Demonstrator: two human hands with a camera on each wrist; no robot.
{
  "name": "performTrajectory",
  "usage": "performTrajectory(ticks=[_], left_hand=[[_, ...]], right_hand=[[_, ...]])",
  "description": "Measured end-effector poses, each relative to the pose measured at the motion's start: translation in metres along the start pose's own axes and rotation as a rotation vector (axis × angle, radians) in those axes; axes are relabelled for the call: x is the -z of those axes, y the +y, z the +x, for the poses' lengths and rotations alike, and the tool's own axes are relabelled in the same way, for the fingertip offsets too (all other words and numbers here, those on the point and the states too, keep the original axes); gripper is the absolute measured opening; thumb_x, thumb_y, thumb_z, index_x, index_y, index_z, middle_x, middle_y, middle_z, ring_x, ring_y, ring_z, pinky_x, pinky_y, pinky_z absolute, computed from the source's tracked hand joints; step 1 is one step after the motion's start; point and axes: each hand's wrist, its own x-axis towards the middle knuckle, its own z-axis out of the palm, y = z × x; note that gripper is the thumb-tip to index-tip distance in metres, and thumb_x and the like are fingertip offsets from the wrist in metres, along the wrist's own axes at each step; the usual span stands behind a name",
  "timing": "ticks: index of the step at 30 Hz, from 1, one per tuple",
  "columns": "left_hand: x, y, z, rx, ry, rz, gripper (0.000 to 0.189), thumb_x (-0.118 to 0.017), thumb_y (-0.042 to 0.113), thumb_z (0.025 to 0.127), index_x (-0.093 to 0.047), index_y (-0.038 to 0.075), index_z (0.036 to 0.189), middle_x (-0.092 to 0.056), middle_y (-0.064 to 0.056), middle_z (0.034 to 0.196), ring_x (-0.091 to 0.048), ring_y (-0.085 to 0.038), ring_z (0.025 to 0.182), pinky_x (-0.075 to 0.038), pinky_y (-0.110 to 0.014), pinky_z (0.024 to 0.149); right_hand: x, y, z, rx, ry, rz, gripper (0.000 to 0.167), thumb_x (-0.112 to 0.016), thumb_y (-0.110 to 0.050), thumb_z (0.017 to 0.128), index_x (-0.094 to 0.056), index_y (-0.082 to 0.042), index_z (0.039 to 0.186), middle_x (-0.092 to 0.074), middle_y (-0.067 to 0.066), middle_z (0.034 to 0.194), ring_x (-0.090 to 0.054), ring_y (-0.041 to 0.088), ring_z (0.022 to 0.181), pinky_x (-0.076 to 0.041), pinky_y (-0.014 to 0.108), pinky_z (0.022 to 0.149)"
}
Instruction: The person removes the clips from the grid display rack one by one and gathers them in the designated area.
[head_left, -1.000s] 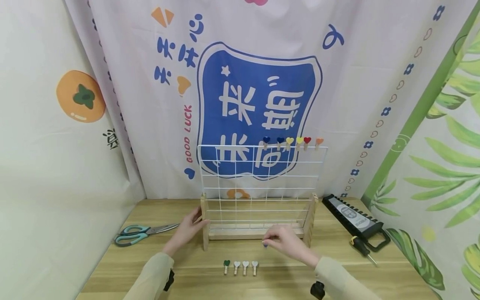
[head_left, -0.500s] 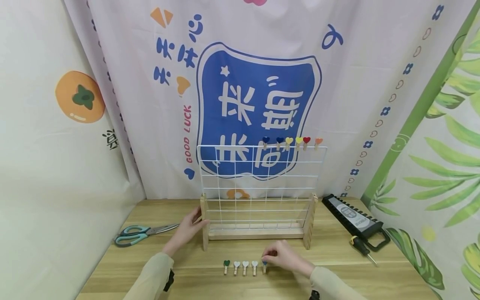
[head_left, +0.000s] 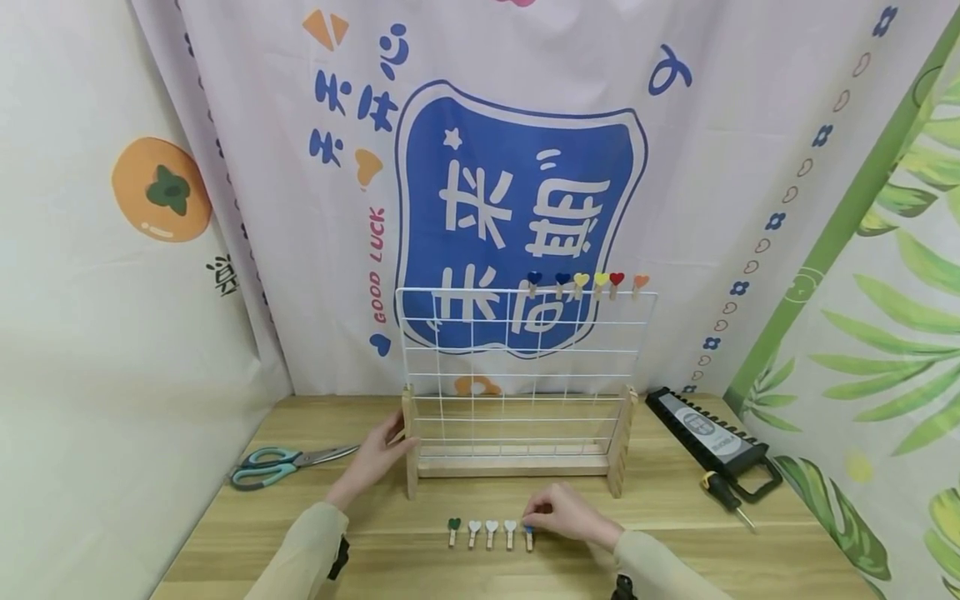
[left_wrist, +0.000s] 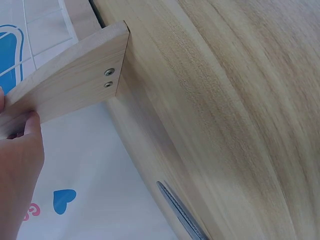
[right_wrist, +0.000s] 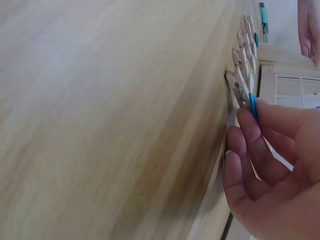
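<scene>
My right hand (head_left: 573, 511) pinches a small wooden clothespin with a blue heart (head_left: 529, 542) between thumb and index finger. That clothespin is at the right end of a row on the table, beside several clothespins with white hearts (head_left: 491, 533) and one with a green heart (head_left: 453, 532). In the right wrist view, the blue heart (right_wrist: 253, 105) shows at the fingertips. My left hand (head_left: 378, 454) grips the left wooden upright (left_wrist: 70, 75) of a white wire grid rack (head_left: 525, 375), thumb on its near side. Clothespins with coloured hearts (head_left: 581, 282) are clipped along the rack's top right.
On the left of the wooden table (head_left: 375, 567) lie teal-handled scissors (head_left: 277, 467). A black toothed holder (head_left: 705, 433) and a screwdriver (head_left: 723, 493) lie on the right. A printed curtain (head_left: 517, 183) hangs behind the rack.
My right hand has come down and toward me, bringing the blue-heart clothespin from near the rack's base to the row's right end. My left hand stays on the upright.
</scene>
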Motion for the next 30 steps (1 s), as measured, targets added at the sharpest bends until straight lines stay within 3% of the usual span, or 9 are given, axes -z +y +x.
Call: performTrajectory(ticks=[14,20,25,30], left_hand=[[-0.001,0.000,0.001,0.008,0.008,0.019,0.068,-0.061,0.009,0.098,-0.025,-0.011,0.152,-0.030,-0.032,0.156,-0.033,-0.045,0.145,-0.037,-0.052,0.117],[-0.001,-0.001,0.001,0.004,0.001,0.001,0.069,-0.061,0.010,0.098,-0.023,-0.011,0.152,-0.028,-0.032,0.157,-0.031,-0.046,0.146,-0.037,-0.052,0.117],[-0.001,-0.002,0.001,0.004,0.000,-0.002,0.071,-0.061,0.012,0.098,-0.022,-0.010,0.153,-0.028,-0.032,0.157,-0.030,-0.045,0.146,-0.037,-0.051,0.117],[-0.001,-0.003,0.001,0.006,0.015,0.017,0.071,-0.062,0.014,0.098,-0.023,-0.009,0.153,-0.029,-0.031,0.157,-0.032,-0.046,0.145,-0.038,-0.052,0.116]], right_hand=[[0.001,0.002,0.001,-0.032,-0.008,0.034,0.012,-0.070,-0.021,0.092,-0.077,-0.012,0.088,-0.076,0.001,0.084,-0.055,-0.006,0.069,-0.048,0.013,0.063],[0.007,0.003,0.000,0.003,0.004,0.004,0.011,-0.070,-0.017,0.092,-0.076,-0.009,0.088,-0.076,0.002,0.082,-0.052,-0.009,0.065,-0.046,0.011,0.058],[0.028,-0.009,0.002,0.073,0.041,-0.085,0.011,-0.069,-0.014,0.092,-0.076,-0.006,0.092,-0.077,0.004,0.085,-0.056,-0.008,0.068,-0.051,0.011,0.061],[0.067,-0.039,0.008,0.086,0.080,-0.130,0.014,-0.068,-0.015,0.093,-0.075,-0.005,0.100,-0.076,0.006,0.093,-0.062,-0.001,0.076,-0.055,0.013,0.068]])
